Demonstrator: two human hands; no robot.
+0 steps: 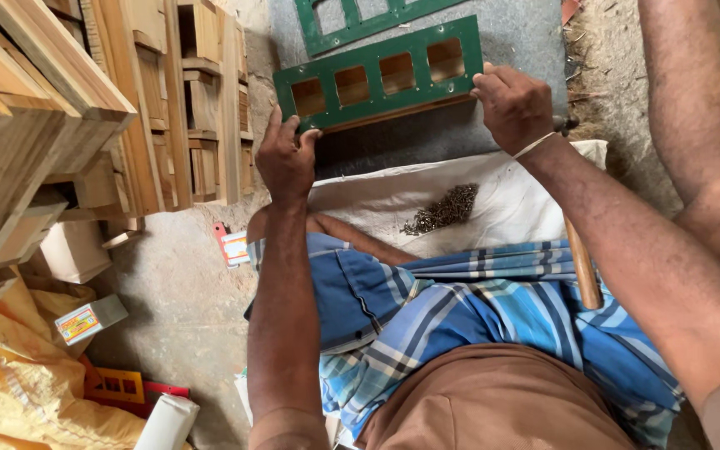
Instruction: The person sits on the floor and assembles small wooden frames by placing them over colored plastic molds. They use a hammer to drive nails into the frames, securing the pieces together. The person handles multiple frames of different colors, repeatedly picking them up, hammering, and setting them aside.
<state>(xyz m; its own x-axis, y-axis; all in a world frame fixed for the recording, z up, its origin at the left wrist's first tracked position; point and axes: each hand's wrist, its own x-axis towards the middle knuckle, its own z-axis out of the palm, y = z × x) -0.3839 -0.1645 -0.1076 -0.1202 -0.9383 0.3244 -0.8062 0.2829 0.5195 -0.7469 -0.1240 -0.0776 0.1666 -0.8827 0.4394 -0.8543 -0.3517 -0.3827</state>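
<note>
so green frame (381,77) btwn left hand (287,158) & right hand (513,104)

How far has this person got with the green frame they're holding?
Looks mid-job. A second green frame already lies further back on the grey mat. In hand: the left hand and right hand hold the green frame with four openings over a wooden strip. Seemingly left: the pile of small nails on the white cloth and the hammer handle lie untouched.

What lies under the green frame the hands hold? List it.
Under the green frame: a wooden strip along its near edge and a grey mat. Anything directly beneath is covered.
</note>
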